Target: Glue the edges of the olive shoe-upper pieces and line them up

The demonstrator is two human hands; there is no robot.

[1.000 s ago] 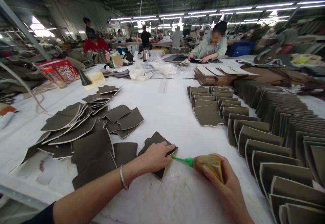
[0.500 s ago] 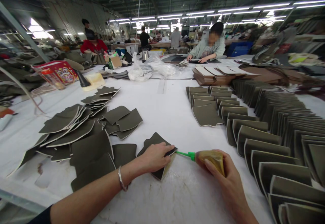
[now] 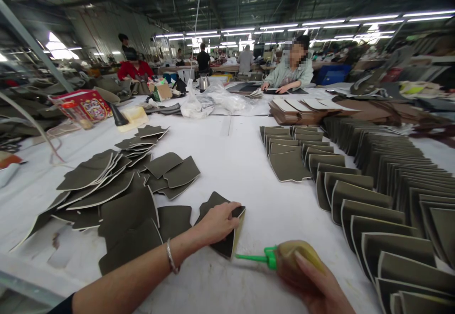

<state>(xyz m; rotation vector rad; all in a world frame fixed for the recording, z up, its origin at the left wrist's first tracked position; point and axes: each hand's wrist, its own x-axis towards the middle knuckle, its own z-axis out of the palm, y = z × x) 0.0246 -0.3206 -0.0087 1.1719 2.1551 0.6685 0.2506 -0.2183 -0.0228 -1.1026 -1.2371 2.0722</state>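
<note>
My left hand [image 3: 218,221] presses down on a dark olive leather-like panel [image 3: 216,201], its index finger stretched along the top and the other fingers bent near the right edge. A yellowish strip [image 3: 238,228] shows along that edge. In my right hand [image 3: 325,281] is a squeeze bottle [image 3: 296,259] of amber liquid, lying on its side with a green nozzle. The nozzle tip is close to the panel's lower right corner; whether it touches cannot be made out. Part of the panel is hidden under my left hand.
Loose dark panels [image 3: 128,219] lie in a heap at the left. Rows of overlapping curved panels [image 3: 377,214] fill the right side. Brown stacked pieces [image 3: 284,112], plastic bags [image 3: 213,100] and a brush [image 3: 119,115] are farther back. A co-worker [image 3: 293,69] works across the table.
My right hand has brought the bottle down and toward me, so the nozzle moved from the panel's upper right corner to its lower corner. My left hand stays on the panel.
</note>
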